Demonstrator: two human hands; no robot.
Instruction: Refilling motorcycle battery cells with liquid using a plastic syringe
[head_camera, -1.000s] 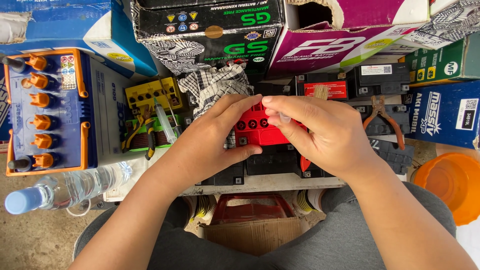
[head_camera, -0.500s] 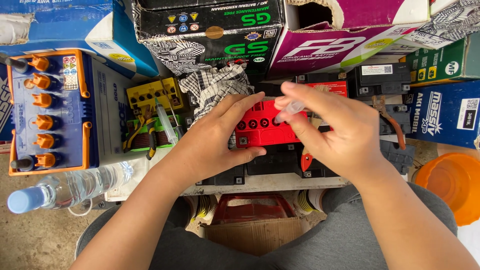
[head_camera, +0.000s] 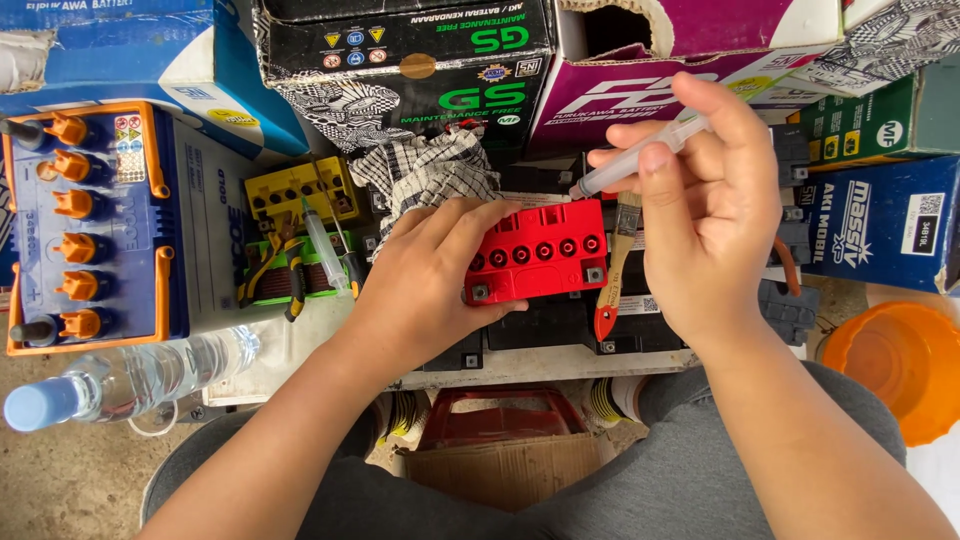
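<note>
A small battery with a red top (head_camera: 540, 252) and a row of several round fill holes sits in front of me on a black battery. My left hand (head_camera: 430, 275) grips its left side and holds it steady. My right hand (head_camera: 705, 210) holds a clear plastic syringe (head_camera: 640, 158) between thumb and fingers, its tip pointing down-left just above the red top's far right corner. A small paintbrush with a red handle (head_camera: 615, 262) lies against the battery's right side.
A large blue-and-white battery with orange caps (head_camera: 85, 225) stands at the left, a clear water bottle (head_camera: 130, 378) below it. Battery boxes (head_camera: 420, 50) line the back. A checked cloth (head_camera: 430, 170), a yellow cap strip (head_camera: 295, 190) and an orange bowl (head_camera: 895, 365) lie around.
My right hand has lifted off the red battery top and moved up and right, bringing the syringe into view. The red top is now uncovered. My left hand stays put.
</note>
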